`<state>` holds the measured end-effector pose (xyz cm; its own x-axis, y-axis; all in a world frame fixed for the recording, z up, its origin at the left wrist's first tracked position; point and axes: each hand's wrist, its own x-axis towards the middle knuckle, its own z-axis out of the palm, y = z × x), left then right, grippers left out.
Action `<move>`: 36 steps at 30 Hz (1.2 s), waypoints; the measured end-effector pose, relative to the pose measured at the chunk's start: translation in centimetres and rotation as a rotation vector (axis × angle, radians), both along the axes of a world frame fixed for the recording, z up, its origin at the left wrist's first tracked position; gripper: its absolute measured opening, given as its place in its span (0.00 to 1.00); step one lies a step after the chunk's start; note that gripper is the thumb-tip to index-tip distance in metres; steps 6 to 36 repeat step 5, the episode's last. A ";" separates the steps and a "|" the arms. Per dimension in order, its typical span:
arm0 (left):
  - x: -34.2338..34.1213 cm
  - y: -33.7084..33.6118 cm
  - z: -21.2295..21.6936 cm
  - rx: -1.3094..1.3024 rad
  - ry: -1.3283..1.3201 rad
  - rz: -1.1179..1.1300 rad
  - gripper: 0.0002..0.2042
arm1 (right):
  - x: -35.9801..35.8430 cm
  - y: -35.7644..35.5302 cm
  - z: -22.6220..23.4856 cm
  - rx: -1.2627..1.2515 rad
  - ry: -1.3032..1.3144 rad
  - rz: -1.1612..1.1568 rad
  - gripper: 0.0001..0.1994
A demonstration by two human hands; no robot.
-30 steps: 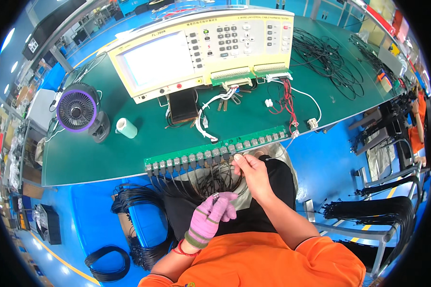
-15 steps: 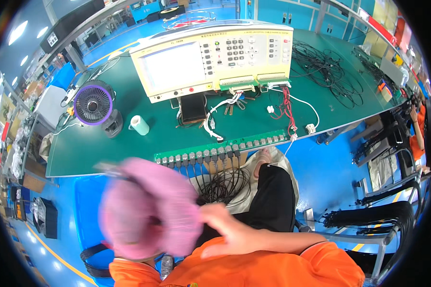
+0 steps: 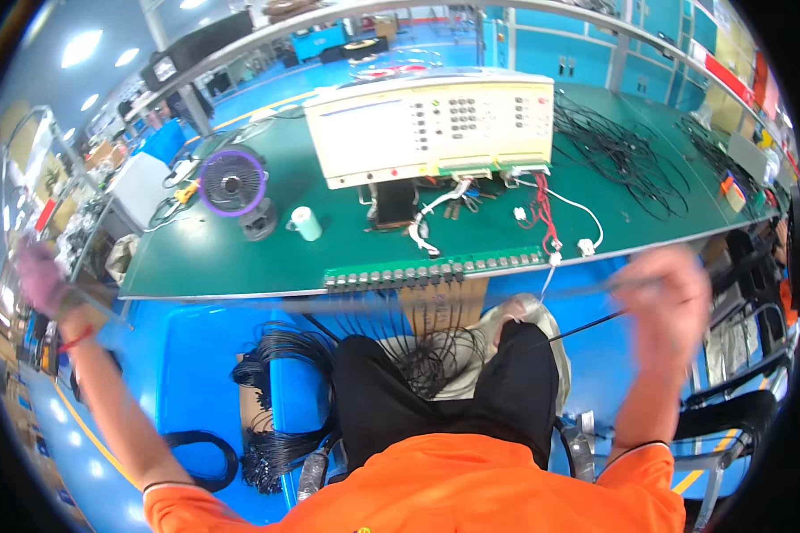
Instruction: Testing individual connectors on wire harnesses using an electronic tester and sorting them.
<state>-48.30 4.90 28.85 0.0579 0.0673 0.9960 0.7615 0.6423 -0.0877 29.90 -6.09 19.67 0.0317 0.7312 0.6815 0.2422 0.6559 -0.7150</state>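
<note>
My arms are spread wide apart. My left hand [image 3: 43, 277], in a pink glove, is out at the far left, closed and blurred. My right hand [image 3: 676, 298], bare and blurred, is at the right beside the table edge, closed on a thin black cable [image 3: 587, 324]. The cable runs from that hand down toward my lap, and a faint blurred strand stretches across toward the left hand. Between the hands, a green connector strip [image 3: 436, 269] sits on the front edge of the green table [image 3: 196, 258], with several black cables [image 3: 427, 355] hanging from it onto my lap.
A beige tester box [image 3: 427, 124] stands mid-table with short wires in front of it. A purple fan [image 3: 231, 182] and a small teal roll [image 3: 307, 222] are at the left. Loose black cables [image 3: 631, 151] cover the table's right. Cable bundles [image 3: 276, 400] lie below left; a chair [image 3: 738, 417] stands right.
Both hands were together at the connector strip a second ago. The gloved left hand then swept up past the camera, and now both arms are flung outward, drawing a cable out.
</note>
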 end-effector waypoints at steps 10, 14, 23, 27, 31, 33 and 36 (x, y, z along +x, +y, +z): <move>30.9 3.8 -8.6 -0.275 -0.772 -1.237 0.12 | 6.1 -4.8 12.5 0.145 0.345 -0.866 0.08; 30.9 3.8 -8.6 -0.275 -0.772 -1.237 0.12 | 6.1 -4.8 12.5 0.145 0.345 -0.866 0.08; 30.9 3.8 -8.6 -0.275 -0.772 -1.237 0.12 | 6.1 -4.8 12.5 0.145 0.345 -0.866 0.08; 30.9 3.8 -8.6 -0.275 -0.772 -1.237 0.12 | 6.1 -4.8 12.5 0.145 0.345 -0.866 0.08; 30.9 3.8 -8.6 -0.275 -0.772 -1.237 0.12 | 6.1 -4.8 12.5 0.145 0.345 -0.866 0.08; 30.9 3.8 -8.6 -0.275 -0.772 -1.237 0.12 | 6.1 -4.8 12.5 0.145 0.345 -0.866 0.08; 30.9 3.8 -8.6 -0.275 -0.772 -1.237 0.12 | 6.1 -4.8 12.5 0.145 0.345 -0.866 0.08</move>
